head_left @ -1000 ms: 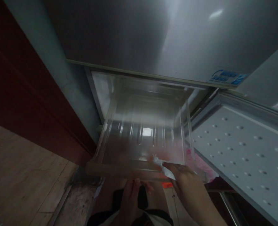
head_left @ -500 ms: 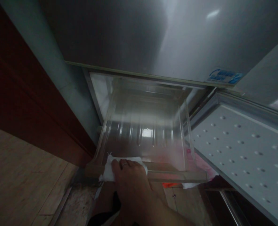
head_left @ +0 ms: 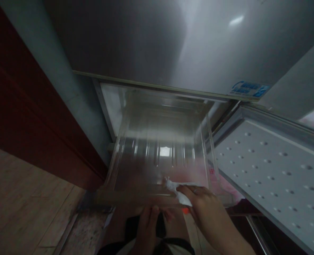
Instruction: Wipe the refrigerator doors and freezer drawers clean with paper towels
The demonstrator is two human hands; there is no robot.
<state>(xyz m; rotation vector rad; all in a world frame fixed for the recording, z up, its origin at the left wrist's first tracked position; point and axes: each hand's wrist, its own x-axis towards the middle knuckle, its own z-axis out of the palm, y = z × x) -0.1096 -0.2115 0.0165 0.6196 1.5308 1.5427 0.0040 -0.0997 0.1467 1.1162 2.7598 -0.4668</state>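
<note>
A clear plastic drawer [head_left: 162, 156] is pulled out of the lower compartment of a fridge. My right hand [head_left: 203, 203] presses a white cloth [head_left: 183, 194] onto the drawer's front rim, right of the middle, with the fingers bent over it. Below the front rim, near the middle, is my left hand [head_left: 147, 225]; its thumb and fingers reach up to the underside of the rim. Whether it grips the drawer is hard to make out.
Overhead is the closed upper fridge door [head_left: 151, 42]. The lower door [head_left: 271, 170] stands open at the right. A dark red wooden panel [head_left: 40, 120] rises on the left. Pink material [head_left: 230, 186] lies beneath the drawer's right side.
My right hand and the cloth have moved right along the front rim, from left of the middle. My left hand now shows below the rim.
</note>
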